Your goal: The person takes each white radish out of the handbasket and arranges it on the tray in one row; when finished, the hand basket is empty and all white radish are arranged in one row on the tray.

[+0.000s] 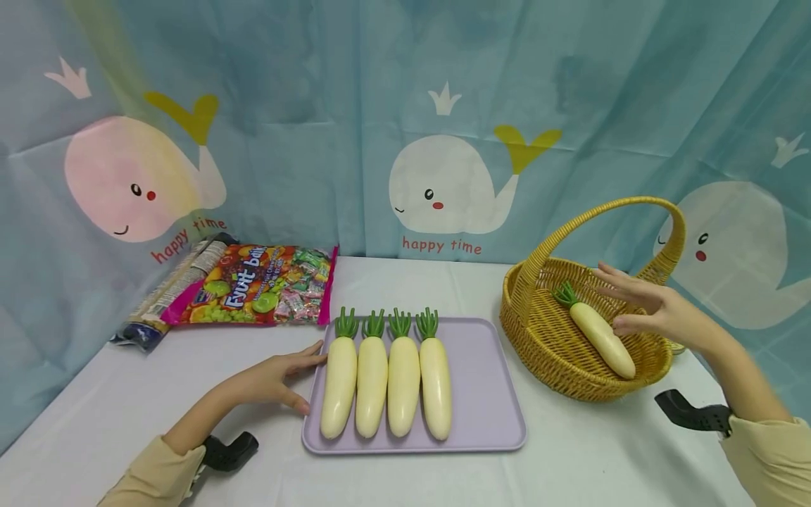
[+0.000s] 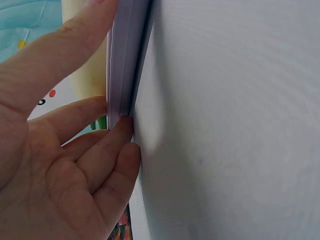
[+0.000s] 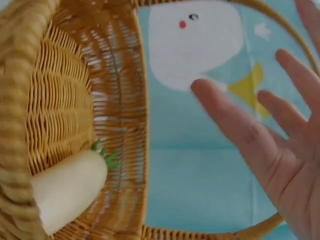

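Observation:
Several white radishes point(image 1: 403, 387) with green tops lie side by side on a lilac tray point(image 1: 484, 387), filling its left and middle part. My left hand point(image 1: 272, 380) touches the tray's left edge, fingertips at the rim beside the leftmost radish point(image 1: 338, 391). In the left wrist view the fingers point(image 2: 117, 170) rest along the tray's outer side point(image 2: 122, 65). A single radish point(image 1: 602, 338) lies inside a wicker basket point(image 1: 557, 362) at the right. Over the basket my right hand point(image 1: 659, 313) hovers with spread fingers, holding nothing; the right wrist view shows its fingers point(image 3: 230, 117) apart from the radish point(image 3: 72, 187).
The basket's tall arched handle point(image 1: 602, 204) rises over its opening, near the right hand. A fruit candy bag point(image 1: 253, 285) and a dark, shiny package point(image 1: 171, 292) lie at the back left. Behind the white table point(image 1: 253, 458) hangs a blue whale-print curtain point(image 1: 304, 176).

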### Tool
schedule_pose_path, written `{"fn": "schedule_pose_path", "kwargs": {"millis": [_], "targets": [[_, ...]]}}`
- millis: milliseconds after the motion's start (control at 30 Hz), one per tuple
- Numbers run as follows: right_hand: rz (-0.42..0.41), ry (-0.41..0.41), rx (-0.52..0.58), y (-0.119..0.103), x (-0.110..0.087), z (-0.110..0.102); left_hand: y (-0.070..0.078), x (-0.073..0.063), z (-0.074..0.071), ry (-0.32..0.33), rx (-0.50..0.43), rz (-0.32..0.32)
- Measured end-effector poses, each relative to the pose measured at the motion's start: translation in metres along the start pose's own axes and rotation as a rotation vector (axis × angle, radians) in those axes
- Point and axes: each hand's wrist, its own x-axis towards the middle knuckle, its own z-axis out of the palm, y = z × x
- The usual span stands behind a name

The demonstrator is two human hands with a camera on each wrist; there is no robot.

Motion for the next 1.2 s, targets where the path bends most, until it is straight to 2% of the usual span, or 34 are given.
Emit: {"fn": "schedule_pose_path", "kwargs": {"millis": [67,133,233,300,400,633,767,867,1000,1200], "targets": [[0.013,0.007,0.070,0.007,0.002,-0.003,0.000,0.000,0.000,0.000,-0.002,0.001],[0.058,0.043,0.035,0.013,0.005,-0.005,0.001,-0.001,0.000,0.000,-0.012,0.001],[0.171,0.089,-0.106,0.019,0.011,-0.006,0.001,-0.001,0.001,0.000,-0.015,-0.001],[0.230,0.089,-0.210,0.023,0.016,-0.006,0.001,0.000,0.000,0.000,-0.010,-0.003],[0.282,0.062,-0.290,0.028,0.025,-0.008,0.000,0.001,0.001,-0.001,-0.007,0.003],[0.338,0.018,-0.283,0.043,0.044,-0.010,-0.003,0.001,0.003,-0.002,-0.010,0.001],[0.354,-0.020,-0.330,0.057,0.051,-0.008,-0.002,0.001,0.003,0.003,-0.011,-0.005],[0.371,-0.064,-0.360,0.067,0.051,-0.005,-0.001,0.000,0.003,0.000,-0.019,-0.002],[0.411,-0.113,-0.326,0.078,0.047,-0.003,0.001,0.000,0.003,-0.003,-0.023,-0.004],[0.401,-0.179,-0.294,0.089,0.043,0.001,0.000,0.000,0.003,0.005,-0.018,-0.011]]}}
